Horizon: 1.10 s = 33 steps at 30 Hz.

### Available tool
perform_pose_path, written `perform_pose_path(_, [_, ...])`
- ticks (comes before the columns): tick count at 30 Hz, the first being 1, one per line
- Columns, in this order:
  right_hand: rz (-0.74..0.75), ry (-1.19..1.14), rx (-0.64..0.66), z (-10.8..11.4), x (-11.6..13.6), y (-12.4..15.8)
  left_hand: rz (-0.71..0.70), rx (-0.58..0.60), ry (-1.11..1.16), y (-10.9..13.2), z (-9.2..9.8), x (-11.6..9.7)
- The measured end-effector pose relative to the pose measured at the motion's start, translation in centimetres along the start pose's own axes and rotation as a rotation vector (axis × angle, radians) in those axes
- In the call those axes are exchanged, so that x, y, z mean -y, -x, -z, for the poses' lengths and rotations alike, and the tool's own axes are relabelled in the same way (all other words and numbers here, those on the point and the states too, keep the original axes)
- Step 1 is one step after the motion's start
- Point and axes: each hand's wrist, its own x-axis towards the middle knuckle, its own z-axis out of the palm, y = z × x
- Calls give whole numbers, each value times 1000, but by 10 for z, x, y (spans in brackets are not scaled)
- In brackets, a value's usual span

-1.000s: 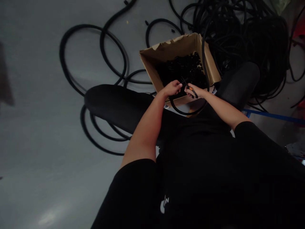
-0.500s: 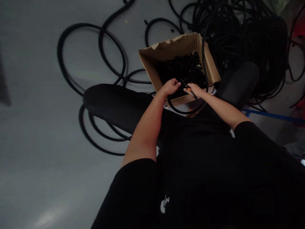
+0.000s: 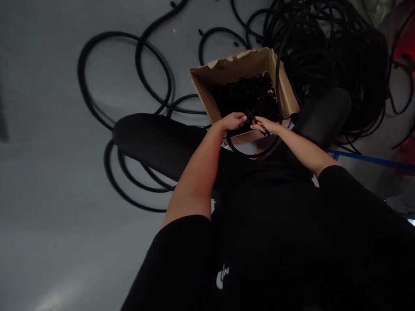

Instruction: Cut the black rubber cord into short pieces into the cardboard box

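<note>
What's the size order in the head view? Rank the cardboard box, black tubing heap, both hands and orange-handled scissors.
Black tubing heap
cardboard box
left hand and right hand (alike, unranked)
orange-handled scissors

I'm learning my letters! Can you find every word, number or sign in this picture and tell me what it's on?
"N": white print on the person's black clothing; it is blurred, so this letter is a guess, and the white mark beside it cannot be read.
No other writing can be read; none shows on the cardboard box.
</note>
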Motion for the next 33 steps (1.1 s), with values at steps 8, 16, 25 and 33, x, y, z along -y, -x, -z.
perform_pose_path(8, [-35,247,-187,5,-8,-5,82,-63,44,-4,10,3])
perform_pose_path(16, [-122,178,-198,2,-25,-17,60,-210,25,-15,10,13])
perform_pose_path(25, [-178,247,-292,7,-29,-24,145,-176,77,-8,0,-3])
perform_pose_path(33, [-53,122,-268,4,-23,-26,56,-236,162,-11,1,3])
